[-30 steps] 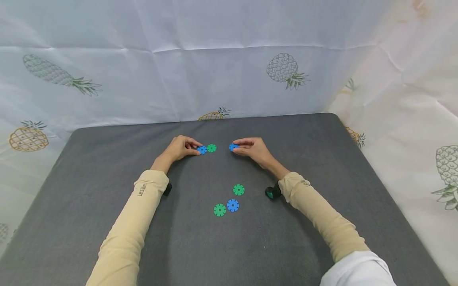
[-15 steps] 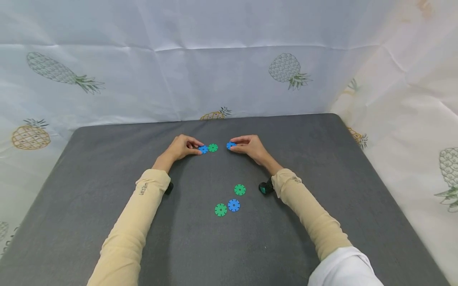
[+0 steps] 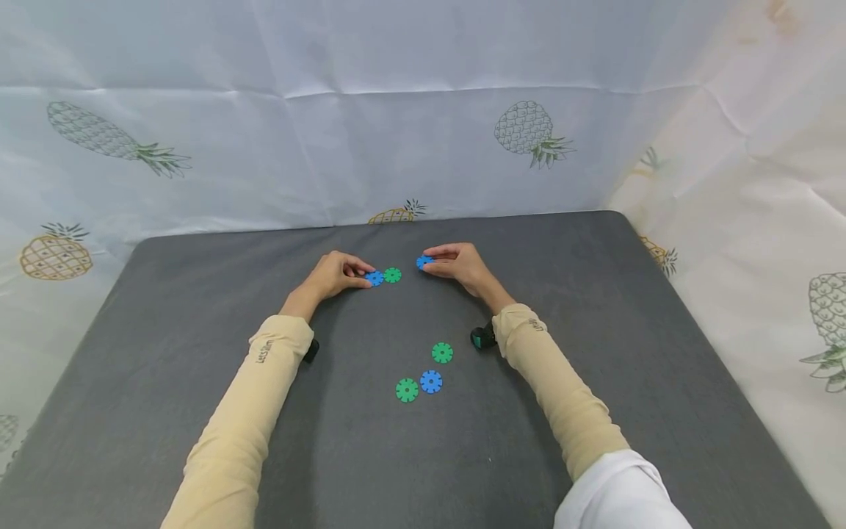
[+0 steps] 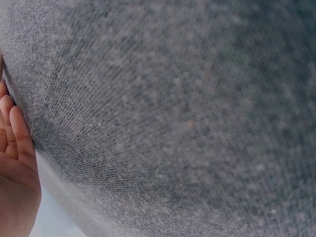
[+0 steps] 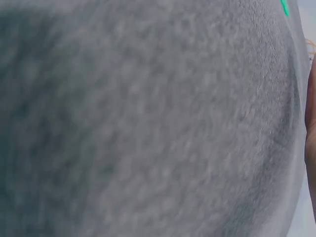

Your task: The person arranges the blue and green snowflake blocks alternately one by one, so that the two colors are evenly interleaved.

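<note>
Near the far side of the table, my left hand (image 3: 333,273) pinches a blue notched disc (image 3: 374,278) between thumb and fingers. Touching or almost touching that disc on its right is a green notched disc (image 3: 393,275). Across a small gap, my right hand (image 3: 463,265) pinches a second blue notched disc (image 3: 423,262), partly covered by its fingertips. In the left wrist view, only part of the left hand (image 4: 17,168) shows at the left edge. A sliver of the right hand (image 5: 311,128) shows at the right edge of the right wrist view; neither wrist view shows the held discs.
Closer to me on the grey table (image 3: 370,463) lie a green disc (image 3: 442,353), another green disc (image 3: 407,390) and a blue disc (image 3: 432,381). A pineapple-print cloth (image 3: 370,154) hangs behind the table and at its sides.
My right hand has moved left and slightly away from me with its blue disc, nearer the green disc. The left hand and the loose discs stay about where they were.
</note>
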Tool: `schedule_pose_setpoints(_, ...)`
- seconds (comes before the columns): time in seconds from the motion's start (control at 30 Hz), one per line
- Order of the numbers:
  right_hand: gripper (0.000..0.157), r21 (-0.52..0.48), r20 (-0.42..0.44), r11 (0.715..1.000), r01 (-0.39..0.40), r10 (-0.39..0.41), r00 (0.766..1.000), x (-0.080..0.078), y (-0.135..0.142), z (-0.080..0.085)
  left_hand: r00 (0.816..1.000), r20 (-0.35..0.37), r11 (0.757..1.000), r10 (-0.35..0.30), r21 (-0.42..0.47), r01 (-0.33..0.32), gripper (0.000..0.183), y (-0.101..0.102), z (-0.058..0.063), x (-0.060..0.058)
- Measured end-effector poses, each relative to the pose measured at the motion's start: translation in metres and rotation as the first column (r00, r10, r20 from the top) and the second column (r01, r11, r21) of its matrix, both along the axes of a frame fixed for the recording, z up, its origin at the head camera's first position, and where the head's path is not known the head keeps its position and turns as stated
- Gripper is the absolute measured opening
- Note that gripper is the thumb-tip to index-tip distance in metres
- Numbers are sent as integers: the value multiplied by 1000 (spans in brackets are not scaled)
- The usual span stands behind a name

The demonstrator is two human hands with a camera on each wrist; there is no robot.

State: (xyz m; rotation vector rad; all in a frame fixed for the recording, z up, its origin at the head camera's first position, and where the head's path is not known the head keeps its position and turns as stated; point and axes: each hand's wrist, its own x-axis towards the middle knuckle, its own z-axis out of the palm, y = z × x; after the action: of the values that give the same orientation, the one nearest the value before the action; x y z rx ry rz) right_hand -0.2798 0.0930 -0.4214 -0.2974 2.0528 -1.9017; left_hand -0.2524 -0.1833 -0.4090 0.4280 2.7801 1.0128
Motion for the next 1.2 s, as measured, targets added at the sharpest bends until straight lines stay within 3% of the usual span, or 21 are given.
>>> schedule_pose_setpoints(0.27, 35, -6, 18, 1000, 2, -1, 1000, 4, -10, -1, 1000, 14, 1000, 19, -1, -19, 30, 2, -2, 3)
schedule_pose_setpoints(0.77, 32, 135, -34, 986, 100, -97, 995, 3, -26, -3, 1000, 5, 1000, 15, 12, -15, 30, 2, 0, 2)
schedule_pose_setpoints(0.97, 29, 308, -173, 946, 101, -48, 984, 3, -31, -1, 1000, -2, 1000, 13, 1, -13, 31, 2, 2, 0)
schedule_pose_setpoints(1.2, 26, 447, -258, 887, 115, 4, 966, 4, -35, 1, 1000, 5, 1000, 6, 0, -6, 30, 3, 4, 0)
